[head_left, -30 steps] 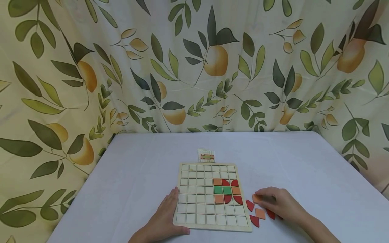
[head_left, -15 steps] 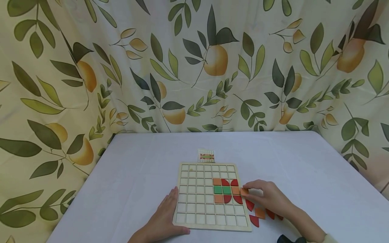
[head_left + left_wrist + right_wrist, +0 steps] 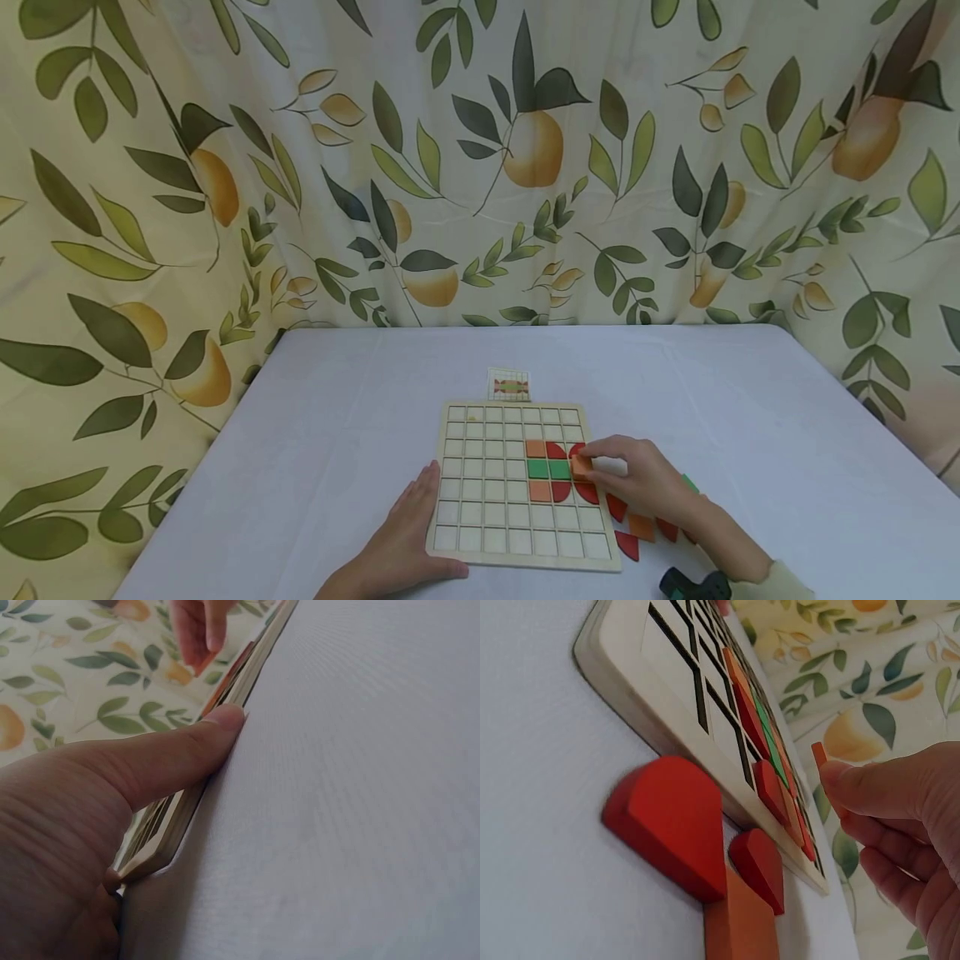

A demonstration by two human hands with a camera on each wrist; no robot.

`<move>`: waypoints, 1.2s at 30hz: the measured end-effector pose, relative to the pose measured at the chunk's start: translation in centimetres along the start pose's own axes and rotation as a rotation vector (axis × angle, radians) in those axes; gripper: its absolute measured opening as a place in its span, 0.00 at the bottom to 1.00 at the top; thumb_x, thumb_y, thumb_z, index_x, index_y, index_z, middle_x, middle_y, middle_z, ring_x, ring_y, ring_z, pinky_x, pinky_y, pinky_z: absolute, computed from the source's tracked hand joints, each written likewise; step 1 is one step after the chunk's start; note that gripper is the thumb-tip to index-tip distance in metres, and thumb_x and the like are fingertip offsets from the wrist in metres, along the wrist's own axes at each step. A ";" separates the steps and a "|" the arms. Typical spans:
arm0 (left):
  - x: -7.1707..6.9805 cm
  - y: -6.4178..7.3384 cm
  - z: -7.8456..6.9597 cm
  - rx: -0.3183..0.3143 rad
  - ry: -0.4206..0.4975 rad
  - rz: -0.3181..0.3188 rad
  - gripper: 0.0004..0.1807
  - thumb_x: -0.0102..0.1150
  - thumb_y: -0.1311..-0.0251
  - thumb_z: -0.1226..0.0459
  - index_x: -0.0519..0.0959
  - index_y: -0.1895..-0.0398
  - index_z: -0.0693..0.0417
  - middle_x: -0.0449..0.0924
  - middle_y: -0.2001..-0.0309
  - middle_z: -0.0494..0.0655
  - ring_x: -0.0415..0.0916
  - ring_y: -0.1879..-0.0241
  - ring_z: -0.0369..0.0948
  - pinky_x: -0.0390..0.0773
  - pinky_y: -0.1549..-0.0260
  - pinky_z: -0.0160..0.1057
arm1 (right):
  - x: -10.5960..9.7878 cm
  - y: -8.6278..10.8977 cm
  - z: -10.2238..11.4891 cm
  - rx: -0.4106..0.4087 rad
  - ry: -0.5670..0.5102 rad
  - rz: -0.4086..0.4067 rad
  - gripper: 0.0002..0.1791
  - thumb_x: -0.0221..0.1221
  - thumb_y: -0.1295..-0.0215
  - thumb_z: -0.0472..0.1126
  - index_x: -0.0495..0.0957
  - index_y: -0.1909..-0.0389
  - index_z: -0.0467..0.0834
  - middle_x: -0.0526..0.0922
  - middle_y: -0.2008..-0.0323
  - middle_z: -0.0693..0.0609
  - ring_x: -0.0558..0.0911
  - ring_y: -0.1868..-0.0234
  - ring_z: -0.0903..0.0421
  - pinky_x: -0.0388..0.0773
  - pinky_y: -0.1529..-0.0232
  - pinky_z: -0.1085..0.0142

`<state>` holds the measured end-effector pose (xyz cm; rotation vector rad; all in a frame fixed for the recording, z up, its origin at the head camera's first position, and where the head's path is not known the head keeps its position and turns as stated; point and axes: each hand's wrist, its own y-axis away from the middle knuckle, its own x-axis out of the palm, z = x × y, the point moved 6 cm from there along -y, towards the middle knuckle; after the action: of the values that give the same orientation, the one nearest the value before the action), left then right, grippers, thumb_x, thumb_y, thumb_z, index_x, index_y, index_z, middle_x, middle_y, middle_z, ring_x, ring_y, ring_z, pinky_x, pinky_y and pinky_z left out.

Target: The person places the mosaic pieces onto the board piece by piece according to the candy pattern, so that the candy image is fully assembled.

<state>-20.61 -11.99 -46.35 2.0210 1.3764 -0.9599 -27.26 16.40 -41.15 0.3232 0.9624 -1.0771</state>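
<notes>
A wooden grid board (image 3: 480, 517) lies flat on the table. My left hand (image 3: 401, 537) rests against its near left corner, straight fingers along the left side and thumb (image 3: 187, 746) on the near edge. Between thumb and fingertips my right hand (image 3: 645, 475) pinches an orange square tile (image 3: 819, 754), held above the right part of the board. Orange squares (image 3: 540, 491), green tiles (image 3: 538, 469) and red curved-edge tiles (image 3: 588, 493) sit in cells there. The fingers and tile hide the cell beneath them.
Loose red curved-edge tiles (image 3: 627, 546) and an orange square (image 3: 641, 527) lie right of the board. A green piece (image 3: 689, 482) shows behind the right hand. A small pattern card (image 3: 509, 385) lies beyond the far edge. A leaf-and-fruit curtain (image 3: 480, 167) hangs behind the white-covered table (image 3: 337, 417).
My right hand has moved left and slightly up from the loose tiles, carrying the orange square tile from beside the board to over its right side. My left hand stays put.
</notes>
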 end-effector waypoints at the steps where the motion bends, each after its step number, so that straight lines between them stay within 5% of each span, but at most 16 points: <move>1: 0.0 0.0 0.0 0.000 0.000 0.000 0.71 0.64 0.67 0.33 0.39 0.29 0.63 0.38 0.28 0.55 0.36 0.30 0.47 0.42 0.36 0.52 | 0.1 -0.1 0.0 -0.009 -0.004 0.002 0.17 0.65 0.46 0.44 0.81 0.55 0.44 0.82 0.58 0.56 0.79 0.55 0.54 0.77 0.55 0.55; 22: 0.1 0.0 0.2 0.009 -0.003 -0.010 0.71 0.64 0.68 0.32 0.39 0.29 0.63 0.38 0.28 0.55 0.36 0.30 0.47 0.43 0.36 0.53 | 1.7 -2.9 0.8 -0.083 -0.089 0.019 0.16 0.63 0.43 0.43 0.81 0.54 0.42 0.82 0.59 0.55 0.78 0.59 0.56 0.77 0.55 0.56; 36: 0.0 -0.1 0.2 -0.006 -0.005 -0.004 0.71 0.64 0.68 0.32 0.39 0.29 0.63 0.38 0.28 0.55 0.36 0.30 0.48 0.43 0.36 0.54 | 3.4 -5.2 1.6 -0.162 -0.134 0.010 0.16 0.64 0.44 0.42 0.81 0.55 0.39 0.83 0.60 0.54 0.80 0.58 0.57 0.79 0.62 0.66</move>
<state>-20.73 -12.13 -46.46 2.0114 1.3793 -0.9605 -30.45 10.92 -41.83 0.1215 0.9203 -0.9914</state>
